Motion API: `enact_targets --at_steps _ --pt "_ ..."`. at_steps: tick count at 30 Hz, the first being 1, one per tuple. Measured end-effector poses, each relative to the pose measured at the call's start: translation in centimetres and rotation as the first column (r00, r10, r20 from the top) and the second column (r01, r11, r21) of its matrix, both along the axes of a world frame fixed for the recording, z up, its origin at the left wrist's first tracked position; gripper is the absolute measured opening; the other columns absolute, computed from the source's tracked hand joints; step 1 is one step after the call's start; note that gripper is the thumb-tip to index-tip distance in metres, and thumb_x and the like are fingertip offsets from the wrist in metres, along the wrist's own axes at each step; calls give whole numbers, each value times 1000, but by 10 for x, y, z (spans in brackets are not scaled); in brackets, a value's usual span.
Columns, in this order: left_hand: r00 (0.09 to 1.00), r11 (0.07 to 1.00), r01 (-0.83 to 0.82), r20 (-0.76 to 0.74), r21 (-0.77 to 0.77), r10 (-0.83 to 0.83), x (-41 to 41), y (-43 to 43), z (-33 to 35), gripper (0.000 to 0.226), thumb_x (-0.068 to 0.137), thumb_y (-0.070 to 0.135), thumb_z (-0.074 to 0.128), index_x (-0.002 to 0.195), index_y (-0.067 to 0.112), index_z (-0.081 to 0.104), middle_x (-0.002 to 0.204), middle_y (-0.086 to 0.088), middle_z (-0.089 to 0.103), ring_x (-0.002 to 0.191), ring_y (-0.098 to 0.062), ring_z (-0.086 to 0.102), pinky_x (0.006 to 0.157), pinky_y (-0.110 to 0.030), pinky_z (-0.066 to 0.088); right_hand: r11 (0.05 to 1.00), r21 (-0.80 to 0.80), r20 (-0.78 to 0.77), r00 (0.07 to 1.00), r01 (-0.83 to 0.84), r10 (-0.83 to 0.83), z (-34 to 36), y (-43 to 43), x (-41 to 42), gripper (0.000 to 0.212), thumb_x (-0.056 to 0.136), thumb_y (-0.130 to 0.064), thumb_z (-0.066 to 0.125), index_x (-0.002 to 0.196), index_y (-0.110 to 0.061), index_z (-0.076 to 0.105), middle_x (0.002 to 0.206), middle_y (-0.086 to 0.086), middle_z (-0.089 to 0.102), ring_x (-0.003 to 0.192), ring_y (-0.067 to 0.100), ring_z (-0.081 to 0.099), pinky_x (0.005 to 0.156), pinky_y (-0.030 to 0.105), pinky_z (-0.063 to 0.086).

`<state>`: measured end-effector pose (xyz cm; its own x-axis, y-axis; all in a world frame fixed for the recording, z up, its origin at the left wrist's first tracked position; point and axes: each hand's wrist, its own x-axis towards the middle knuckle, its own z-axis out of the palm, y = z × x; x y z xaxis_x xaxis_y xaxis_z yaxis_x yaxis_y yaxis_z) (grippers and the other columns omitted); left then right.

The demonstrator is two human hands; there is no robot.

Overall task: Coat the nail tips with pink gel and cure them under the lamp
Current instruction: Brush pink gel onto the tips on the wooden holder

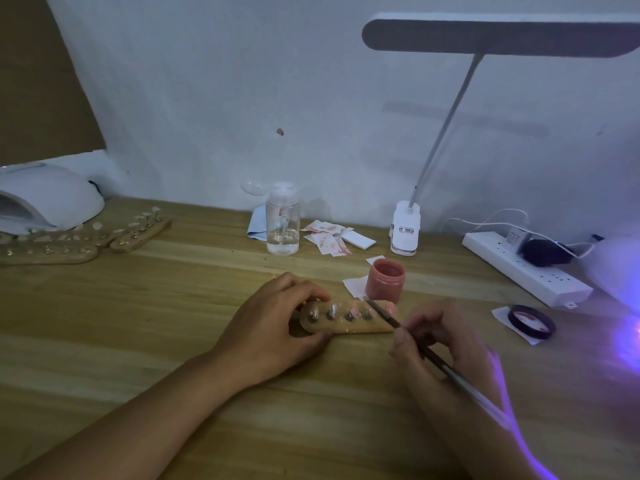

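A small wooden holder (360,325) with several nail tips on metal stands lies at the table's middle. My left hand (277,327) grips its left end, thumb at the front and fingers over the back. My right hand (436,337) holds a thin brush (415,344) like a pen; the brush tip touches a pink-coated nail tip (372,308) near the holder's right end. An open jar of pink gel (385,279) stands just behind the holder. A curing lamp (620,268) glows purple at the right edge.
A second white lamp (45,199) and more wooden holders with nail tips (79,240) sit far left. A clear pump bottle (282,220), stained wipes (329,237), a clip desk lamp (406,226), a power strip (526,268) and the jar's dark lid (531,321) ring the work area.
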<state>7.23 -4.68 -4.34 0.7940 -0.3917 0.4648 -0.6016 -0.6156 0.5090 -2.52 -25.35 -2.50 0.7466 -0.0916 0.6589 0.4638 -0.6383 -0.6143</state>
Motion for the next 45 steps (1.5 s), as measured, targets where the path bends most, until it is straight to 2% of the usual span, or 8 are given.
enact_targets --at_steps 5,11,13,21,29,36,40,45 --pt "999 1000 1 36 15 -2 -3 0 1 41 76 41 79 114 39 64 105 22 52 96 2 53 81 -20 47 1000 16 -39 999 17 -16 -2 1 1 36 72 -5 79 84 -29 55 80 -14 69 81 -6 66 65 3 47" --pt "996 999 -3 91 33 0 -5 -1 3 42 76 43 77 115 37 64 105 20 51 95 2 52 81 -17 43 995 -99 -14 1000 23 -24 0 3 -4 15 73 -27 67 83 -26 57 80 -16 64 83 6 65 76 38 55" --pt "996 999 1 93 35 -4 -5 -1 3 42 76 44 77 115 36 65 105 20 51 95 0 53 82 -20 45 990 -138 -14 1000 5 -7 1 6 -4 14 73 -30 63 84 -24 57 80 -19 62 86 8 63 79 42 54" --pt "996 999 3 93 38 -7 -5 -1 3 43 75 44 77 115 37 64 106 20 52 96 0 53 84 -23 46 990 -142 38 999 26 -21 4 5 -3 17 70 -16 68 81 -20 55 71 -6 61 69 9 63 66 36 57" --pt "996 999 -11 91 53 6 -5 0 3 42 75 44 76 115 38 64 105 23 52 95 2 53 84 -22 45 994 -99 -30 998 55 -58 -1 3 -2 30 73 -6 78 78 -24 54 74 -10 63 79 9 65 67 39 57" --pt "997 998 -13 76 55 9 -3 0 2 42 77 42 78 116 38 64 106 22 54 95 3 53 83 -18 43 996 -52 -21 997 78 -79 0 1 -2 14 82 -26 67 80 -28 53 77 -10 68 85 9 67 68 31 54" --pt "997 998 -14 72 60 10 -3 0 1 43 77 42 78 117 38 64 106 21 54 96 3 53 83 -17 43 996 -69 -54 997 51 -55 -3 2 -1 12 81 -31 66 81 -27 54 78 -12 68 89 12 65 73 39 55" --pt "998 999 -6 58 46 4 -1 0 0 45 79 40 77 122 35 65 110 21 57 101 3 54 87 -16 43 994 -55 90 992 93 -88 7 2 -3 17 75 -37 57 88 -36 46 92 -14 63 68 4 65 54 24 55"
